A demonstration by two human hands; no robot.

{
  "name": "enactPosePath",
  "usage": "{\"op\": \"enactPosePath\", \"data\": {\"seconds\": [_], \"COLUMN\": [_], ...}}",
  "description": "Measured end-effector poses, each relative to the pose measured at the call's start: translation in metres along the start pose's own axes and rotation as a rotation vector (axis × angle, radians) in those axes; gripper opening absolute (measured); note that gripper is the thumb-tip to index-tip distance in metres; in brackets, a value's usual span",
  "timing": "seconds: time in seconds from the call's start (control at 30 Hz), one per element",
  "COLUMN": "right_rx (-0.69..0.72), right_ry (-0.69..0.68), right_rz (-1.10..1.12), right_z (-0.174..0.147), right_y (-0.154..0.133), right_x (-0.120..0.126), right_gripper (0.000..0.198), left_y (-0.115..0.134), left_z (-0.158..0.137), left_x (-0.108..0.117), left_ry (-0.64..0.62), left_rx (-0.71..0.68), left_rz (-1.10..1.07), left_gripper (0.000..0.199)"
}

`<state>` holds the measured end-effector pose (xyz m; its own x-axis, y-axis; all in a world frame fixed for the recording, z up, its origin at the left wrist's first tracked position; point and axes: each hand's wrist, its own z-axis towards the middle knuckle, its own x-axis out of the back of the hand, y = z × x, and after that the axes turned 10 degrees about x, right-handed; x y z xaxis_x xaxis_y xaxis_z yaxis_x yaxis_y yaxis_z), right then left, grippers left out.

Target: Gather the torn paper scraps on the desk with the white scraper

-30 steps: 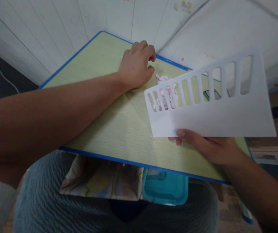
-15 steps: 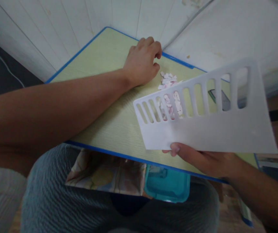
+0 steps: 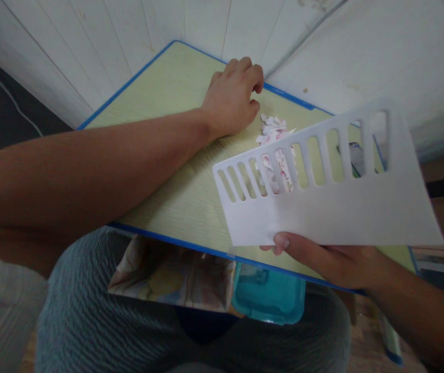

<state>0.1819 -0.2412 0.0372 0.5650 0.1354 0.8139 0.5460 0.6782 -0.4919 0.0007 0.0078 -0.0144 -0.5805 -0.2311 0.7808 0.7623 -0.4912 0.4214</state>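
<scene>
My right hand grips the lower edge of a white plastic panel with a row of slots, its thumb on the near face and the other fingers mostly hidden behind. The panel is held tilted above the right part of a pale green table. Torn paper scraps lie in a small pile behind it, partly seen through the slots. Beside that pile, at the table's far edge, rests my left hand. Its fingers are loosely curled, a gap shows between thumb and forefinger, and nothing is visible in it.
A blue rim edges the table. Under its near side are a patterned cloth or bag and a turquoise plastic container, above my knees. A dark flat object shows through the right slots. White wall panels stand behind.
The panel has shifted slightly left at its upper right end and tilted a little. My left hand keeps its place by the paper scraps; the whole view has moved slightly.
</scene>
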Motion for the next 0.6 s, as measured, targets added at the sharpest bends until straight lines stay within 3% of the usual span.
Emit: {"op": "enactPosePath", "data": {"seconds": [0.27,0.43,0.53,0.6], "right_rx": [0.014,0.080,-0.042,-0.173], "right_ry": [0.011,-0.062,-0.057,0.054], "right_rz": [-0.013,-0.052,0.016,0.053], "right_z": [-0.001,-0.004,-0.011,-0.017], "right_y": [0.001,-0.003,0.001,0.012], "right_x": [-0.001,0.002,0.004,0.005], "right_gripper": [0.012,0.021,0.012,0.023], "left_y": [0.001,0.000,0.000,0.000], "left_z": [0.002,0.002,0.002,0.002], "left_x": [-0.002,-0.004,-0.004,-0.004], "left_ry": [0.009,0.007,0.001,-0.004], "left_rx": [-0.010,0.004,0.006,0.006], "left_rz": [-0.001,-0.011,-0.007,-0.004], "left_gripper": [0.040,0.039,0.038,0.038]}}
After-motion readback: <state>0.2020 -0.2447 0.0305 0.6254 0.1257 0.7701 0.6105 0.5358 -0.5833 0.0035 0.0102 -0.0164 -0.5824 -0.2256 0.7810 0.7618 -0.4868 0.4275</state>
